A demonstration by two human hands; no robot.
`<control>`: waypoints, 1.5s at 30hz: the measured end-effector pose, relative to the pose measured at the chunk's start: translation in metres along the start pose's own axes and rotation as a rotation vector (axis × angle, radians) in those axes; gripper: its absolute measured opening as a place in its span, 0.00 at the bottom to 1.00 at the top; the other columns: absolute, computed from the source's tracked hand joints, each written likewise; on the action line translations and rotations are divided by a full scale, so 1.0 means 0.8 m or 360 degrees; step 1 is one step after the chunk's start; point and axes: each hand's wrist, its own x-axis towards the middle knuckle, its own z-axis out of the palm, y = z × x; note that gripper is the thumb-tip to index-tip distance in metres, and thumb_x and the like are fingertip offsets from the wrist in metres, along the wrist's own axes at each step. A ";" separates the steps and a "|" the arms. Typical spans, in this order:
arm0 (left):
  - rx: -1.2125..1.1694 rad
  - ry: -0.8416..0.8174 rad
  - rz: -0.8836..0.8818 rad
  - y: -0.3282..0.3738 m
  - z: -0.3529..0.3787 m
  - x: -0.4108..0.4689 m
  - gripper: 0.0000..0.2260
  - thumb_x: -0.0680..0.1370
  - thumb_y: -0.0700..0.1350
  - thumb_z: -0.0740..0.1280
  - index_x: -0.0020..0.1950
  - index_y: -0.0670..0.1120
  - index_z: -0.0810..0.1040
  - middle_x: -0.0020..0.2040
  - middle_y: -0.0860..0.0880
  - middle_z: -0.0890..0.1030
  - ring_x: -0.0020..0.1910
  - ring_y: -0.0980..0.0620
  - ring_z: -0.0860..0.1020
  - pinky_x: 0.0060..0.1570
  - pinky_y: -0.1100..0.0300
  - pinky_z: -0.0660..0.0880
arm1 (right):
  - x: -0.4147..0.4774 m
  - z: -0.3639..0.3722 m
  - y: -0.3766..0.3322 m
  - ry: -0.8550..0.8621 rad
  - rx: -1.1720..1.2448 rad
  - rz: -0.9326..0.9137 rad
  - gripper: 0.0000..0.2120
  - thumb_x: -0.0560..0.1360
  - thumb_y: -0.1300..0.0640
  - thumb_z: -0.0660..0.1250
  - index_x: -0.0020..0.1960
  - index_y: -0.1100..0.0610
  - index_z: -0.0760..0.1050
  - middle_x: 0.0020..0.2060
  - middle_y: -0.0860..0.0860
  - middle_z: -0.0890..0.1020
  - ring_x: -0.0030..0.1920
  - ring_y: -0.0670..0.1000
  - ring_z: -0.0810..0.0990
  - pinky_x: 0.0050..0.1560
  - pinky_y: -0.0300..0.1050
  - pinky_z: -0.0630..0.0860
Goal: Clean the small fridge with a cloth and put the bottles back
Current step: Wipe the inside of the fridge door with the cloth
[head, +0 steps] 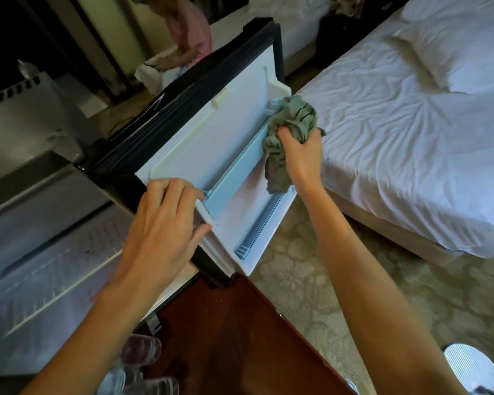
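The right grip (300,151) is clutching a bunched green cloth (293,118), fingers fully curled, and pressing it against the far end of the open fridge door (211,132). The left grip (160,223) is curling over the door's near edge, holding it. Patterned carpet (311,295) is lying open between the door and the bed (411,138).

Showing smooth plastic inside the fridge door (211,138), matt fabric in the cloth (293,118), creased sheet (397,143) far right, glossy wood panel (240,337) near.

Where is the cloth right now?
Head view, right of centre: the cloth is bunched in the right hand against the fridge door shelf, beside the bed.
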 end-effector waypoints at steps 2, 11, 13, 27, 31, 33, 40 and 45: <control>0.0016 0.0001 -0.0028 0.001 0.000 0.002 0.25 0.65 0.48 0.80 0.56 0.38 0.77 0.51 0.41 0.77 0.53 0.42 0.67 0.45 0.47 0.75 | 0.007 0.001 -0.002 -0.0035 0.0008 0.0035 0.15 0.67 0.45 0.70 0.50 0.52 0.77 0.49 0.53 0.82 0.49 0.49 0.82 0.54 0.52 0.81; 0.0115 0.0136 -0.0093 0.005 0.008 0.008 0.14 0.75 0.48 0.70 0.53 0.39 0.77 0.50 0.43 0.78 0.51 0.44 0.68 0.43 0.50 0.72 | -0.047 0.007 -0.005 -0.0386 -0.0226 -0.0462 0.11 0.66 0.52 0.71 0.47 0.50 0.75 0.50 0.53 0.75 0.49 0.51 0.78 0.49 0.42 0.75; 0.0110 0.0157 -0.0079 0.005 0.009 0.009 0.13 0.76 0.48 0.69 0.53 0.39 0.78 0.49 0.43 0.78 0.51 0.44 0.67 0.42 0.50 0.73 | -0.037 0.007 -0.012 -0.0388 -0.0204 -0.0404 0.09 0.66 0.52 0.71 0.45 0.48 0.76 0.50 0.54 0.76 0.49 0.51 0.79 0.48 0.39 0.75; 0.0085 0.0208 -0.0089 0.006 0.013 0.010 0.12 0.75 0.46 0.70 0.53 0.40 0.78 0.48 0.44 0.79 0.51 0.45 0.68 0.41 0.52 0.73 | -0.017 0.001 -0.021 -0.0395 -0.0266 -0.0278 0.16 0.63 0.51 0.71 0.51 0.46 0.74 0.50 0.56 0.81 0.47 0.48 0.82 0.47 0.41 0.78; 0.0035 0.0252 -0.0095 0.006 0.015 0.010 0.11 0.73 0.45 0.72 0.51 0.40 0.79 0.47 0.44 0.79 0.50 0.45 0.69 0.40 0.50 0.74 | -0.031 0.001 -0.018 -0.0490 -0.0265 -0.0514 0.16 0.64 0.51 0.72 0.46 0.33 0.74 0.50 0.56 0.79 0.50 0.54 0.80 0.52 0.48 0.76; -0.0015 0.0269 -0.0119 0.005 0.015 0.009 0.11 0.72 0.44 0.73 0.51 0.40 0.80 0.48 0.44 0.80 0.50 0.45 0.70 0.40 0.50 0.75 | -0.010 0.005 -0.022 -0.0442 -0.0146 -0.0326 0.14 0.66 0.54 0.72 0.47 0.38 0.76 0.52 0.57 0.80 0.50 0.50 0.81 0.51 0.44 0.79; -0.0048 0.0260 -0.0166 0.007 0.013 0.012 0.09 0.73 0.44 0.72 0.51 0.40 0.81 0.48 0.45 0.80 0.51 0.46 0.70 0.42 0.52 0.74 | 0.046 0.021 -0.027 -0.0259 -0.0135 0.0132 0.33 0.60 0.40 0.69 0.59 0.58 0.73 0.52 0.54 0.81 0.52 0.51 0.82 0.57 0.55 0.80; -0.0038 0.0274 -0.0219 0.010 0.020 0.011 0.10 0.78 0.47 0.63 0.51 0.43 0.80 0.49 0.47 0.79 0.51 0.48 0.70 0.44 0.54 0.72 | -0.022 0.012 -0.023 -0.0583 -0.0559 -0.0450 0.24 0.64 0.46 0.68 0.59 0.45 0.74 0.58 0.49 0.70 0.59 0.57 0.71 0.65 0.53 0.68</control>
